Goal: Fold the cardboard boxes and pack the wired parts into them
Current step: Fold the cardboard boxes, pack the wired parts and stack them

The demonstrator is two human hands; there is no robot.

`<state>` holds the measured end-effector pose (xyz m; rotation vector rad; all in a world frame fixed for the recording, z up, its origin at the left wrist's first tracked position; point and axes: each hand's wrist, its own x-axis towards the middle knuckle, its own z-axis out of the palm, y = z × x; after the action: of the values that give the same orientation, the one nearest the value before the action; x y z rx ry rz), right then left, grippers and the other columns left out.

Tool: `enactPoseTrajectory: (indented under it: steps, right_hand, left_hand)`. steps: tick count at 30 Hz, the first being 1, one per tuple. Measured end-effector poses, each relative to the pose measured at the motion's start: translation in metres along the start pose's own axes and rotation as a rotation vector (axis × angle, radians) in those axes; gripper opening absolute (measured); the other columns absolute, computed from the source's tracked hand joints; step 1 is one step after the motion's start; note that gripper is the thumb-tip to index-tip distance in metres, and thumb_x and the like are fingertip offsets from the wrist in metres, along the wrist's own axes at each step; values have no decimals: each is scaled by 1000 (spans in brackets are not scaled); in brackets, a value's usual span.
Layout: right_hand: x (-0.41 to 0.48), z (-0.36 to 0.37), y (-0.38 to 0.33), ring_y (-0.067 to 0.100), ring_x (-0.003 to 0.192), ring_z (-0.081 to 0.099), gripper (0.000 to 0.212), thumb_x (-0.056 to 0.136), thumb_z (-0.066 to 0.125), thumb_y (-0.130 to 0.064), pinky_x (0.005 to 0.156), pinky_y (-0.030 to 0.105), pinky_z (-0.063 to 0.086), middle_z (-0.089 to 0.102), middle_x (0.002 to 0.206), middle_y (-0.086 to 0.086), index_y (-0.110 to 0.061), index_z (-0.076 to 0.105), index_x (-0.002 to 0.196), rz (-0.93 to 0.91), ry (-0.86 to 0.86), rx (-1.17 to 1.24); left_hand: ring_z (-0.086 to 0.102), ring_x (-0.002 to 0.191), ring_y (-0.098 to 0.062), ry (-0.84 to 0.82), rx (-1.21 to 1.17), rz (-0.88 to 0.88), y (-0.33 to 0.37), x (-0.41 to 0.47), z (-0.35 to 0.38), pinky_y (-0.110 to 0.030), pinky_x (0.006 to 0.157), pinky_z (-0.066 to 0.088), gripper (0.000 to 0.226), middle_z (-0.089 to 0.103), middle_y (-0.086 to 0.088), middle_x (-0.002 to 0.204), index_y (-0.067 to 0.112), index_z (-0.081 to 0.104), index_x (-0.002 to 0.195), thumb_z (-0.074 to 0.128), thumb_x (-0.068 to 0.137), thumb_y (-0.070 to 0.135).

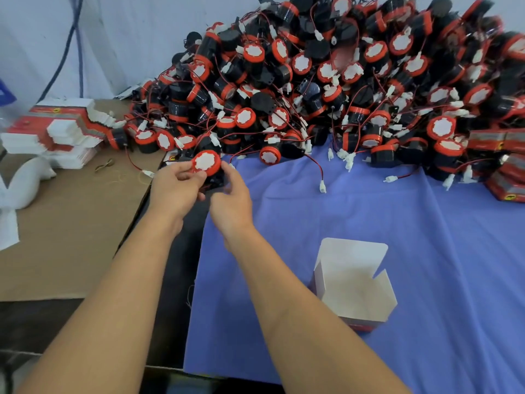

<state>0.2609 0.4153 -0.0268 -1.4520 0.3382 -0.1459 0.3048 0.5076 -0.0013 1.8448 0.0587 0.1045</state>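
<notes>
No lettering reads clearly here. Far right of the grip, the red packed boxes [505,190] show a small yellow emblem, too blurred to make out.

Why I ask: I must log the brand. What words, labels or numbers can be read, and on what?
None can be read.
Closed red boxes: yellow mark, too blurred.
Flat box stack: yellow mark, too small.
Held part: white disc, no text shows.

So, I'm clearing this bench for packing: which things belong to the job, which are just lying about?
Job: held part in left hand and right hand, parts pile, open box, flat box stack, closed boxes.
Lying about: rubber band, blue cable.
</notes>
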Motion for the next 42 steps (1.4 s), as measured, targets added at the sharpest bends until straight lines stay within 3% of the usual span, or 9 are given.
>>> enactPoseTrajectory:
  steps: [4, 7, 10, 15, 21, 24, 28, 34, 42]
  right_hand:
    - [-32, -6, -37, -10, 108, 61, 67, 90, 65, -7, 94, 28, 57, 64, 127, -20, -39, 49, 147, -212, 25, 120]
    - [-59, -29, -76, -1, 111, 64, 65, 91, 63, 2, 93, 23, 55, 64, 136, -4, -22, 49, 150, -382, -8, 82]
    - [-91, -71, -112, 19, 127, 61, 55, 95, 46, 16, 104, 34, 53, 63, 139, 10, -5, 52, 145, -521, -104, -20]
    - [-154, -152, -145, 10, 118, 67, 45, 102, 55, 2, 83, 26, 60, 60, 140, -1, -21, 55, 140, -528, -207, -264]
    - [-217, -252, -143, 13, 60, 72, 12, 91, 74, -16, 49, 16, 50, 73, 83, -5, -28, 73, 93, -333, -7, -569]
    - [-240, -280, -138, 14, 63, 71, 13, 87, 75, -25, 53, 21, 55, 75, 79, -3, -36, 75, 94, -275, -29, -700]
    - [-237, -287, -122, 14, 65, 69, 10, 90, 74, -22, 63, 30, 60, 73, 74, -8, -31, 77, 91, -205, -2, -789]
    - [-217, -260, -103, -7, 74, 64, 17, 92, 66, -19, 59, 9, 44, 72, 81, -17, -33, 75, 96, -193, -2, -937]
    - [-199, -241, -85, -3, 69, 62, 13, 88, 66, -13, 52, 14, 46, 69, 72, -11, -26, 68, 85, -190, 15, -1024]
  left_hand:
    - [70, 71, -2, 55, 7, 146, 43, -29, -12, -12, 46, 48, 36, 71, 4, 96, 17, 69, 106, 88, 79, 32]
    - [72, 71, -10, 22, -36, 250, 81, -59, -23, -29, 51, 56, 47, 73, 7, 90, 23, 61, 86, 92, 63, 49]
    - [70, 82, 1, -81, -53, 382, 116, -96, -35, -28, 66, 58, 59, 73, 17, 88, 44, 62, 102, 91, 55, 63]
    - [71, 82, -6, -258, 21, 539, 141, -157, -23, -27, 69, 59, 47, 74, 18, 94, 38, 72, 104, 87, 67, 62]
    - [66, 79, -5, -241, 52, 491, 119, -216, 20, -20, 65, 53, 51, 70, 21, 92, 32, 62, 96, 81, 66, 69]
    - [64, 76, -2, -344, 99, 421, 97, -232, 39, -15, 64, 49, 59, 67, 19, 91, 34, 56, 100, 76, 61, 74]
    - [64, 86, -12, -406, 270, 429, 63, -243, 57, -40, 78, 55, 47, 65, 13, 96, 37, 52, 104, 80, 75, 61]
    - [45, 97, -18, -255, 550, 639, 38, -241, 69, -34, 72, 44, 43, 65, 15, 97, 33, 57, 109, 75, 81, 60]
    - [45, 96, -28, -149, 769, 758, 14, -246, 74, -44, 74, 47, 27, 66, 8, 95, 20, 67, 95, 80, 83, 41]
